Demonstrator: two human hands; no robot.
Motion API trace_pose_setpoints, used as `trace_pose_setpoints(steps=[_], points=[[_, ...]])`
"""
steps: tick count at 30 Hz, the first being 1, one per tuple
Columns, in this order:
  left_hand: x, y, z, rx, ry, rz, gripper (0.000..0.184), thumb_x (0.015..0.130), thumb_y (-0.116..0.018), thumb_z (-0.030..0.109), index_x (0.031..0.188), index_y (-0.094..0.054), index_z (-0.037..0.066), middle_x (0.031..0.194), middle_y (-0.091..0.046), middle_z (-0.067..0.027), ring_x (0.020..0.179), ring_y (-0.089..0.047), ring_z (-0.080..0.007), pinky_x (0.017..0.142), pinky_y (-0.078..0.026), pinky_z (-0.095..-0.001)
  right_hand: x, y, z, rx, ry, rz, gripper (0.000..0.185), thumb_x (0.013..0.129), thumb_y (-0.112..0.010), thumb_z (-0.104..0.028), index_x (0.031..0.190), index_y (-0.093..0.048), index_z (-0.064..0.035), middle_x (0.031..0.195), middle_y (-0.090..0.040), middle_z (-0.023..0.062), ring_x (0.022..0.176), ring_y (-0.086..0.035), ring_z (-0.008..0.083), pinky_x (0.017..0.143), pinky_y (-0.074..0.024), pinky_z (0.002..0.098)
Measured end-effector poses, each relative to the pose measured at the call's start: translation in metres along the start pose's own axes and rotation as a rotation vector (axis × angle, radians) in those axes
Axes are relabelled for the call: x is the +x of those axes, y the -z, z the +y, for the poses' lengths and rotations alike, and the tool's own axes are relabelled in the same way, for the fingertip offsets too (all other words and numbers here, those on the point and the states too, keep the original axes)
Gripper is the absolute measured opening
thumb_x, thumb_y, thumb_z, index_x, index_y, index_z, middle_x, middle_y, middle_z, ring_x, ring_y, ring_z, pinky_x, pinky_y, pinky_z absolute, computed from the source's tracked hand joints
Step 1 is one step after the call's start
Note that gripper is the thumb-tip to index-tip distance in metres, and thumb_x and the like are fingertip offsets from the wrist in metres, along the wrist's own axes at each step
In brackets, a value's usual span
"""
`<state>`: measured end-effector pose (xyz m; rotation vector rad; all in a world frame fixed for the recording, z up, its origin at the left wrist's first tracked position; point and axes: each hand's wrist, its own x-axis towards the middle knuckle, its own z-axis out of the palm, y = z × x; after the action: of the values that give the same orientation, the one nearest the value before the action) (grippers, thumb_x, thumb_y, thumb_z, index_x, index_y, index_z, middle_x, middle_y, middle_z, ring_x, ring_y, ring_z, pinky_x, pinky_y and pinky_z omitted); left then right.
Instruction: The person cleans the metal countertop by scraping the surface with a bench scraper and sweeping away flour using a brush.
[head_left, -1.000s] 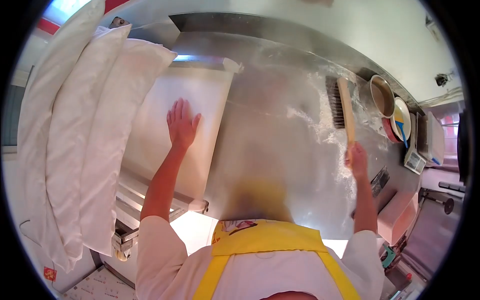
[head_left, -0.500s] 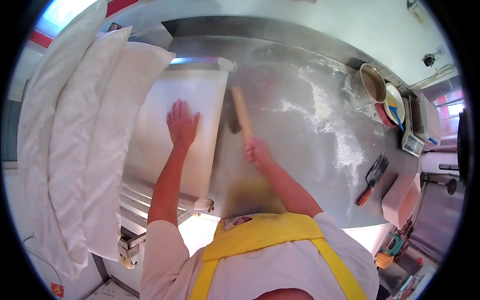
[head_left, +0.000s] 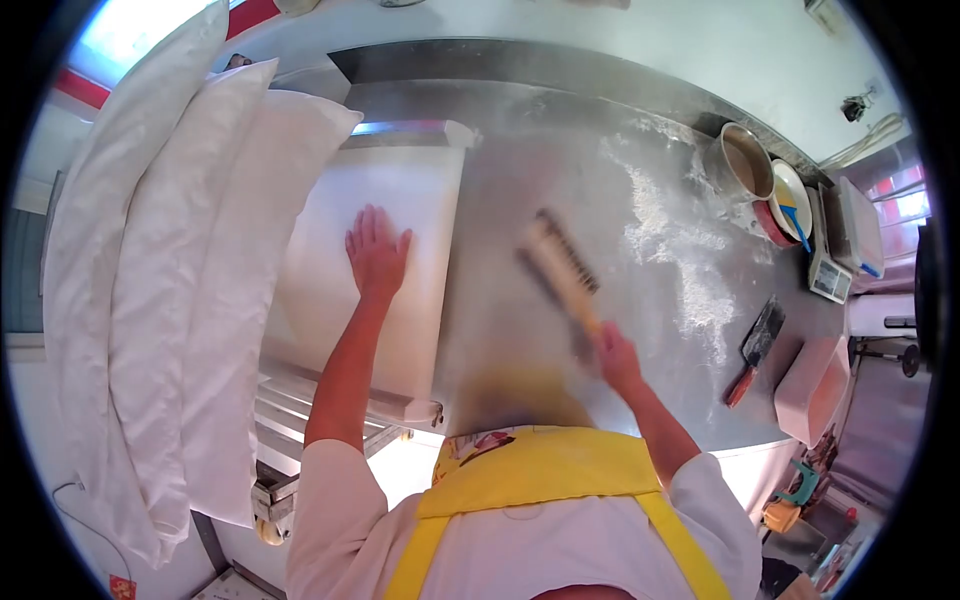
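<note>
My left hand (head_left: 379,252) lies flat, fingers stretched out, on the pale cover of a long flat tray or box (head_left: 400,330) at the left of the metal worktop. In my right hand (head_left: 614,355) is the wooden handle of a bench brush (head_left: 562,262), its dark bristles facing up and to the right. The brush is slightly blurred and appears just over the steel worktop (head_left: 520,370). To its right, white flour (head_left: 680,260) is scattered across the steel.
Large white pillow-like bags (head_left: 200,300) stand at the left. Toward the right are a metal pot (head_left: 745,165), a bowl with a blue-handled tool (head_left: 790,205), a scale (head_left: 828,275), a cleaver-like scraper (head_left: 763,335) and a pink bin (head_left: 812,390).
My right hand has swung the brush right and toward me, away from the tray's edge, and the brush has turned. My left hand stays flat on the cover.
</note>
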<state>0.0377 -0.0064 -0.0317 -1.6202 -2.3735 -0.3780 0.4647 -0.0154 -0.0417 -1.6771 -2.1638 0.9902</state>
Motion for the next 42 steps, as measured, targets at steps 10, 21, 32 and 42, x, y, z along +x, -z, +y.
trace_pose_setpoints(steps=[10,21,32,42], points=[[0.004,0.005,0.002,-0.027,0.000,-0.025,0.057,0.087,-0.052,0.039,0.129,-0.040,0.002,0.138,-0.034,-0.0141,0.130,-0.028,-0.0284,0.106,-0.020,-0.0454,0.105,-0.132,-0.129,-0.181,0.465,-0.446,0.022,0.090,-0.038,-0.020,0.095,-0.051,-0.0030,0.089,-0.060,0.0195,0.078,-0.059,0.0402,0.067,-0.0464,0.0490],[0.008,0.011,0.005,-0.030,0.009,-0.053,0.058,0.086,-0.053,0.038,0.130,-0.040,0.002,0.139,-0.034,-0.0133,0.130,-0.028,-0.0286,0.106,-0.020,-0.0460,0.261,-0.174,-0.124,0.010,0.194,0.006,0.035,0.093,-0.030,-0.032,0.107,-0.049,-0.0057,0.094,-0.061,0.0207,0.090,-0.058,0.0403,0.075,-0.0439,0.0522],[0.005,0.008,0.003,-0.025,0.011,-0.041,0.057,0.086,-0.052,0.040,0.129,-0.041,0.003,0.138,-0.035,-0.0139,0.130,-0.029,-0.0295,0.105,-0.021,-0.0483,0.181,-0.036,-0.053,0.043,-0.115,0.176,0.019,0.091,-0.041,-0.023,0.092,-0.043,-0.0038,0.075,-0.057,0.0227,0.070,-0.057,0.0421,0.061,-0.0423,0.0513],[0.004,0.005,0.001,-0.051,-0.011,-0.014,0.058,0.087,-0.051,0.040,0.130,-0.040,0.002,0.139,-0.034,-0.0144,0.130,-0.028,-0.0293,0.106,-0.020,-0.0475,0.130,-0.089,-0.035,-0.165,0.093,-0.081,0.024,0.091,-0.044,-0.028,0.091,-0.044,-0.0043,0.076,-0.058,0.0239,0.073,-0.058,0.0429,0.060,-0.0433,0.0525]])
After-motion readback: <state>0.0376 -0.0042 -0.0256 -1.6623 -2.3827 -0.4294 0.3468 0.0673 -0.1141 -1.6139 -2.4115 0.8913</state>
